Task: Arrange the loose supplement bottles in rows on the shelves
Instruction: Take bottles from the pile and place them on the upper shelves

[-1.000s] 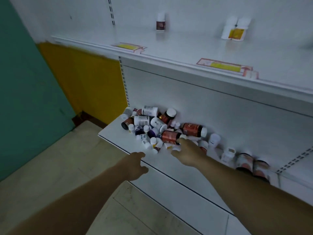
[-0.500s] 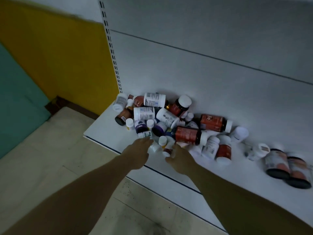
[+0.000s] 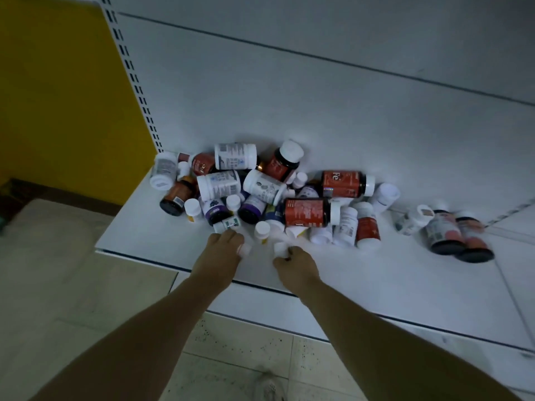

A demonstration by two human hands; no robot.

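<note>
A heap of loose supplement bottles [image 3: 260, 192] lies on the low white shelf [image 3: 162, 238], against the back panel: white ones, red-labelled dark ones and purple-labelled ones, most on their sides. Both hands are at the heap's front edge. My left hand [image 3: 221, 253] closes on a small white bottle [image 3: 244, 250] that shows at its fingertips. My right hand [image 3: 293, 263] grips another small white bottle [image 3: 280, 248]. Two dark bottles [image 3: 460, 235] stand together further right, with a white one [image 3: 414, 219] lying beside them.
The shelf's front edge [image 3: 289, 293] runs below my wrists. A yellow wall panel [image 3: 63, 96] and a slotted upright [image 3: 136, 82] bound the shelf on the left. Tiled floor [image 3: 86, 299] lies below, with my shoe [image 3: 269, 386] at the bottom.
The view has tilted down, so the upper shelf is out of sight. Both hands have reached in to the heap's front and closed on small white bottles.
</note>
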